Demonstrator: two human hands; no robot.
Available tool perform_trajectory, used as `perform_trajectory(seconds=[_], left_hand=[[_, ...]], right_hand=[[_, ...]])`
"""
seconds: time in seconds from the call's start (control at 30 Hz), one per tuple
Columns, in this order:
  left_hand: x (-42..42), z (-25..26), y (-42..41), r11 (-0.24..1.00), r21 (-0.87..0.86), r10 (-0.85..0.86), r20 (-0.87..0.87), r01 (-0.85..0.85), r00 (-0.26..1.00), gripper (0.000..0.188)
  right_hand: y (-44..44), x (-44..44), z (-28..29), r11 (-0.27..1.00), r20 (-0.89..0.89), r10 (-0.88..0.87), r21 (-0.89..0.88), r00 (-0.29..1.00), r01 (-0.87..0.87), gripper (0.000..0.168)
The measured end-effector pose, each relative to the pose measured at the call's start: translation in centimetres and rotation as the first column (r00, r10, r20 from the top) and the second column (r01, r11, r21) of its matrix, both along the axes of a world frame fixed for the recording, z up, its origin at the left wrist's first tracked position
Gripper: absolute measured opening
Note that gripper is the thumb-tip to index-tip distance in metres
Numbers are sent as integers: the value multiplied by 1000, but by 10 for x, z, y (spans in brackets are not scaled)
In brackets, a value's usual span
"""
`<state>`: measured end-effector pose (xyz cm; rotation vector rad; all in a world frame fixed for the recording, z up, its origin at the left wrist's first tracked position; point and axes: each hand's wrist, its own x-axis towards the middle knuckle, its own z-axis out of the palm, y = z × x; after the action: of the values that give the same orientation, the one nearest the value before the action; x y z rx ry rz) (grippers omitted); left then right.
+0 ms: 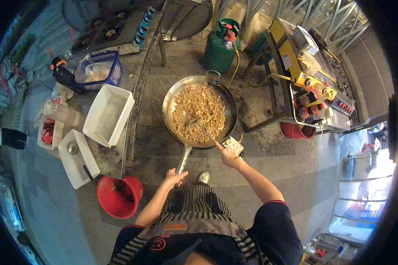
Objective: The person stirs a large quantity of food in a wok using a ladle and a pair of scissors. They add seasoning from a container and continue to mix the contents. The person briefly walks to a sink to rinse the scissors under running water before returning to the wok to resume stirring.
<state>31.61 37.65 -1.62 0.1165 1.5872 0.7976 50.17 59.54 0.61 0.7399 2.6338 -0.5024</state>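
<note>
A large metal pan (232, 109) with a small loop at its far rim stands before me. Brown, crumbly cooked food (199, 102), possibly minced meat, covers its bottom. My left hand (175, 179) is closed around the long metal handle (185, 157). In my right hand (231, 157) is the handle of a metal cooking spatula or ladle (204, 130), which reaches over the near right rim. Its head rests among the food, partly buried. Below the pan's right side shows the corner of a soiled stove (232, 144); the rest of it is hidden.
A green gas cylinder (220, 53) with a yellow hose stands beyond the pan. On the left table are white plastic tubs (109, 116) and a blue basket (114, 71). Below stands a red bucket (119, 198). Bottles (308, 111) and a yellow grill (287, 56) occupy the right.
</note>
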Motion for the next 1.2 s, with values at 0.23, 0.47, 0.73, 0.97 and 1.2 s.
perform_trajectory(seconds=[0.23, 0.47, 0.73, 0.97, 1.2], left_hand=[[0, -12, -1, 998, 60, -20, 22, 19, 1000, 41], [-7, -18, -10, 999, -6, 33, 18, -33, 999, 57], [3, -14, -4, 995, 57, 77, 53, -80, 996, 33], [2, -22, -8, 998, 43, 44, 35, -46, 998, 36], [3, -10, -15, 995, -21, 102, 57, -101, 993, 49]], right_hand=[[79, -12, -4, 976, -220, -147, 124, 964, 177, 81], [19, -59, 44, 998, 159, 66, -29, 985, -62, 62], [-3, 77, 87, 1000, 2, -21, -4, 1000, 21, 72], [36, -6, -24, 962, -351, 37, 264, 936, 61, 77], [32, -80, -60, 979, -578, -192, -171, 793, 113, 71]])
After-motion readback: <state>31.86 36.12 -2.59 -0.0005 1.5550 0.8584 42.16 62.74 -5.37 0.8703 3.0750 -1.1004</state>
